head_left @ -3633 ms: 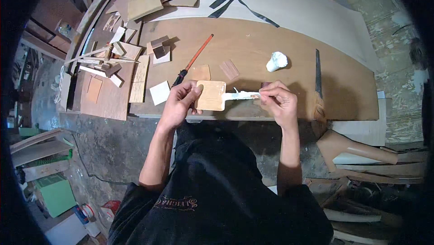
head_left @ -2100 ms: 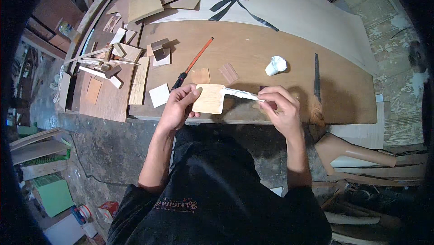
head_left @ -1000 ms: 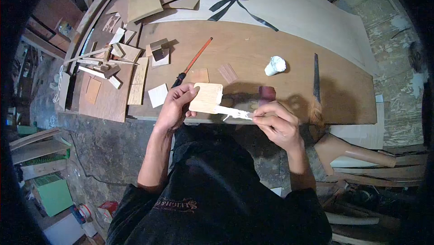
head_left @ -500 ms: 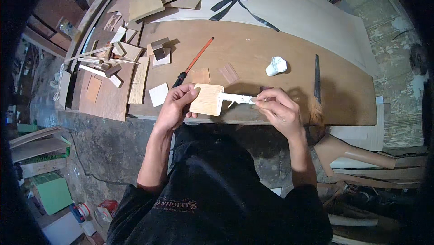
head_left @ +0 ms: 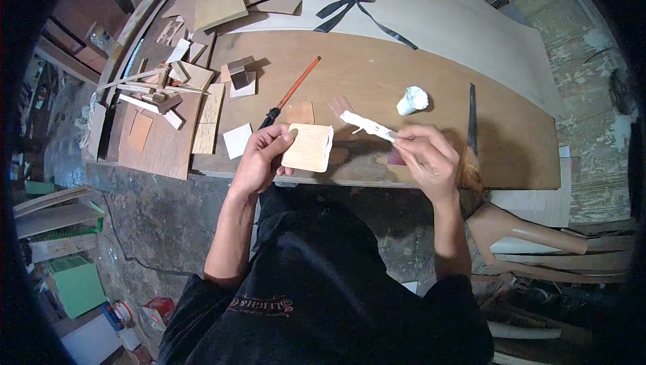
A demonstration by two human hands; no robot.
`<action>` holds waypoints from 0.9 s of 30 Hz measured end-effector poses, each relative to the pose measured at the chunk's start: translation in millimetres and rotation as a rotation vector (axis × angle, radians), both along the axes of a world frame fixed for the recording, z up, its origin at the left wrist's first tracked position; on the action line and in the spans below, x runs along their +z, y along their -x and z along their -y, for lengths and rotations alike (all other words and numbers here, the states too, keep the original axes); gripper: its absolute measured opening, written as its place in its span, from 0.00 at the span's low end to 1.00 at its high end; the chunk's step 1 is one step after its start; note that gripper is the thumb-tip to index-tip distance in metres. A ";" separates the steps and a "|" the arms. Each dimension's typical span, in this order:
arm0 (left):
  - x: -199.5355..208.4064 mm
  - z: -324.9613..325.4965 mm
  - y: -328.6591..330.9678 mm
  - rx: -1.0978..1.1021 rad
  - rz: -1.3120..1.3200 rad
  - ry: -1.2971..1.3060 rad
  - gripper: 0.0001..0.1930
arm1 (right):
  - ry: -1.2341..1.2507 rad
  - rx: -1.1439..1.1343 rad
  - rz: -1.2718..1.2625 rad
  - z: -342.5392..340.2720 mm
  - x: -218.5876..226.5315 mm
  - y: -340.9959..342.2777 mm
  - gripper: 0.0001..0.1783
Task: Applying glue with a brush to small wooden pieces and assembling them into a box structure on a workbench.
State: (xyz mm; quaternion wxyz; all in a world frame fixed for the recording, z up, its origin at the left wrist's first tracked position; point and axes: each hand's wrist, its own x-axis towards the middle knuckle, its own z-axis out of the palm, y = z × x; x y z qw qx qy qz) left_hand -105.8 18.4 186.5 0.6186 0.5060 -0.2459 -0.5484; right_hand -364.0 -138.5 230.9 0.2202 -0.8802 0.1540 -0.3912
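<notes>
While my left hand [head_left: 259, 156] pinches a square wood piece [head_left: 306, 148], my right hand [head_left: 433, 161] pinches a white-smeared stick [head_left: 369, 126]. They're slightly apart.

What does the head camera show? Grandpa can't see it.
The left hand holds a wooden tile with white paste on its edge; the right hand holds a paste-covered stick, apart from it. On the workbench are a white cup and wood pieces.

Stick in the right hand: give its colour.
The stick is mostly white, shown in the head view.
</notes>
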 end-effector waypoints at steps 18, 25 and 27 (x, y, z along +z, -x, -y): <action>-4.1 2.2 3.7 0.031 0.067 -0.041 0.13 | -0.032 0.152 -0.010 -18.1 -17.4 -2.5 0.11; -5.4 4.9 5.6 0.000 0.056 -0.017 0.14 | 0.001 0.104 -0.038 -10.4 -23.2 0.4 0.11; -4.8 5.0 5.3 0.005 0.077 -0.031 0.14 | -0.001 0.080 -0.024 -9.1 -24.6 -0.4 0.10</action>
